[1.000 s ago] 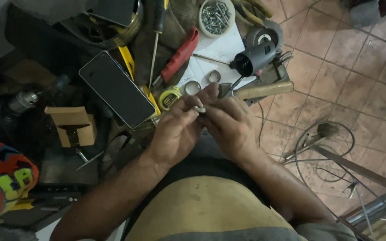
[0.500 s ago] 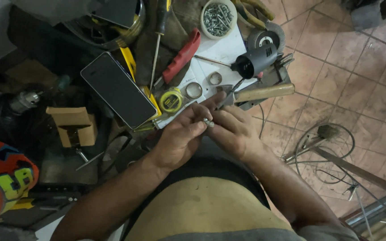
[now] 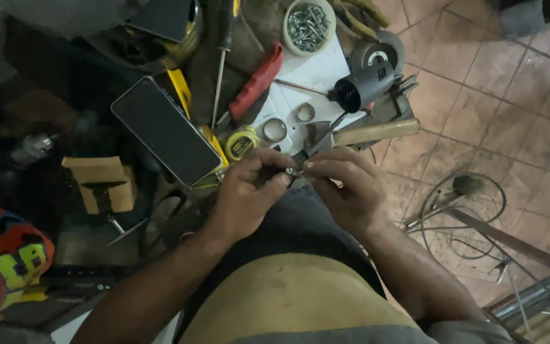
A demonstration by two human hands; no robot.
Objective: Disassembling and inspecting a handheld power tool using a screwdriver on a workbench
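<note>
We pinched a small metal part (image 3: 292, 171) between our left hand (image 3: 247, 194) and right hand (image 3: 345, 185), just below the bench edge; a round tub (image 3: 308, 25) held screws (image 3: 307, 20).

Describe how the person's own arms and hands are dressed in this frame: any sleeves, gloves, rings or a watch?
Both forearms are bare up to the frame's lower edge, with no sleeve showing. The left hand and right hand wear no gloves. I can make out no ring, watch or wristband, though the light is dim. Between the arms shows a garment with a mustard-yellow and a dark grey panel.
</note>
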